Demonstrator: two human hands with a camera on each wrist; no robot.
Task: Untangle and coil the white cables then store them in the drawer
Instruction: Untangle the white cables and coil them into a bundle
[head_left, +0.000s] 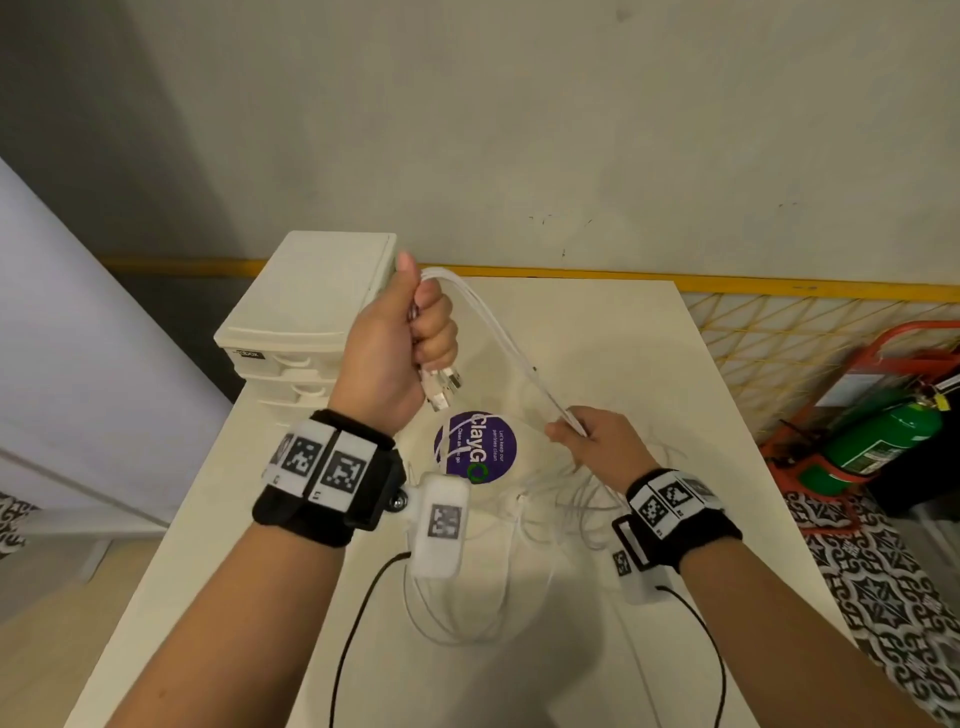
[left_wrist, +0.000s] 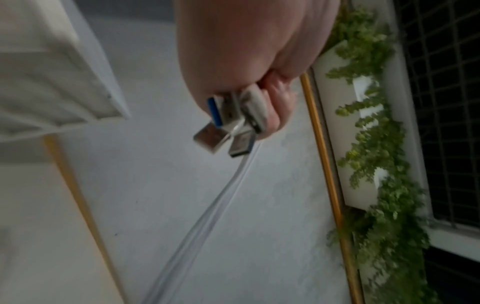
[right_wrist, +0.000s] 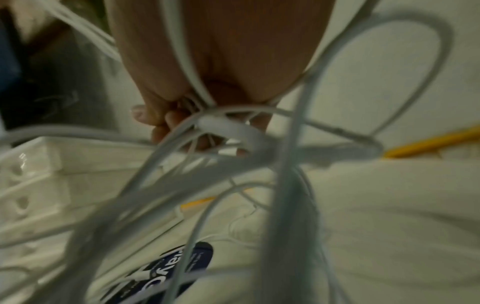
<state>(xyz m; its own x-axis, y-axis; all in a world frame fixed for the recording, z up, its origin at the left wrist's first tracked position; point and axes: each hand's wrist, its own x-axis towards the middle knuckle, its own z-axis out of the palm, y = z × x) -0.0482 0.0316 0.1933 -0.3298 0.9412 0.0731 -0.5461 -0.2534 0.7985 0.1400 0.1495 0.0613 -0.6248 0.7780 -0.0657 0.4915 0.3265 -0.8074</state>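
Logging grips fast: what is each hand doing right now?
Left hand: fist gripping the white cables near their USB plugs.
Right hand: pinching the same cables lower down.

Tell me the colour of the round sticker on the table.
Purple, with white lettering; the sticker shows best in the head view.

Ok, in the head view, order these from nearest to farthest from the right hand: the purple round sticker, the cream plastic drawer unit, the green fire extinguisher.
1. Purple round sticker, on the table just left of the right hand.
2. Green fire extinguisher, on the floor to the right.
3. Cream plastic drawer unit, far left, behind the left hand.
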